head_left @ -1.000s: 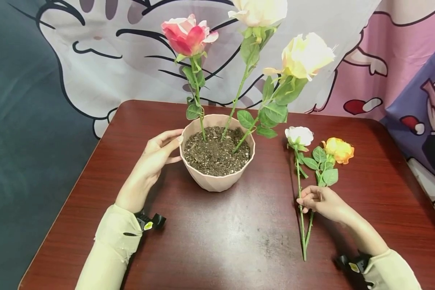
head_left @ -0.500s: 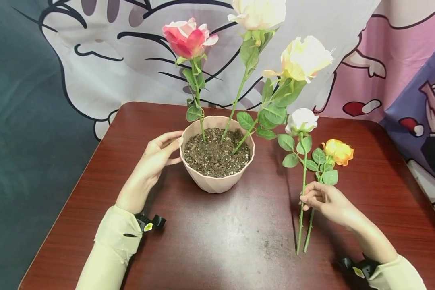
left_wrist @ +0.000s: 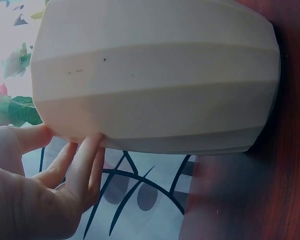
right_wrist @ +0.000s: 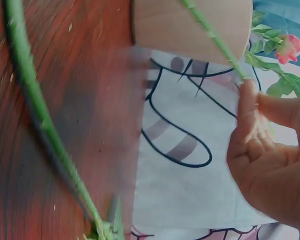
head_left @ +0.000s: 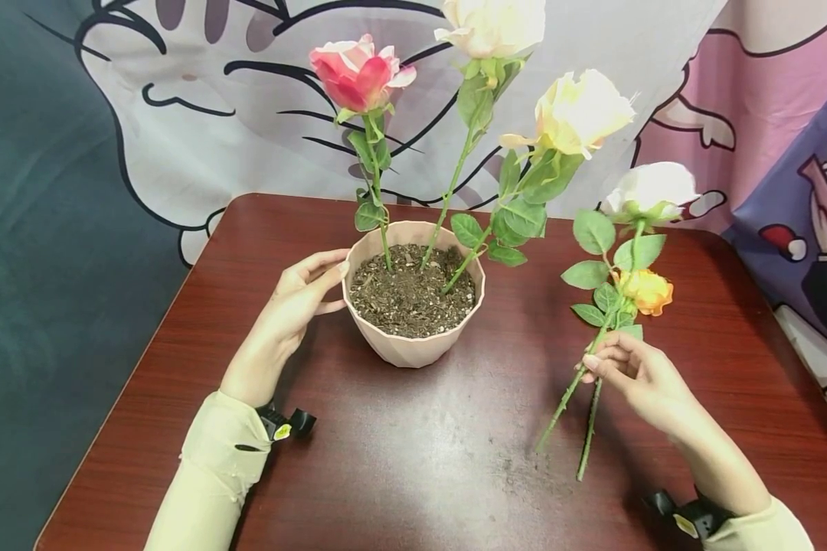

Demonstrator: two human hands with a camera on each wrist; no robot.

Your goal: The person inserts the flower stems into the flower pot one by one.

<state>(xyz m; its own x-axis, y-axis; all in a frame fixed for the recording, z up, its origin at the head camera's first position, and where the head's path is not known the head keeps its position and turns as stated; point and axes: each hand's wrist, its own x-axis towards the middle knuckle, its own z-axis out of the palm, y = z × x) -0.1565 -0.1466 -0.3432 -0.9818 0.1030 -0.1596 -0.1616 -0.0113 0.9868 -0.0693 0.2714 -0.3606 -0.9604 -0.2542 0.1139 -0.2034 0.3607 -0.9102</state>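
My left hand [head_left: 292,306] touches the left side of a pale pink flower pot [head_left: 413,350], its thumb at the rim. In the left wrist view, fingertips rest on the pot's outer wall [left_wrist: 155,107]. Soil [head_left: 413,302] fills the pot, where a pink rose [head_left: 358,75], a cream rose [head_left: 492,27] and a pale yellow rose [head_left: 579,111] stand upright. My right hand [head_left: 644,379] pinches the stem of a white rose [head_left: 651,191], raised and tilted, bloom up to the right. Behind it an orange-yellow rose [head_left: 648,292] lies on the table.
The dark red wooden table [head_left: 413,467] has a printed cloth backdrop [head_left: 179,145] behind it. Leaves of the potted pale yellow rose reach past the pot's right rim. The lying rose's thorny stem [right_wrist: 45,120] crosses the right wrist view.
My right hand has lifted the white rose off the table; its bloom has risen and swung right, its stem end left. My left hand has stayed at the pot.
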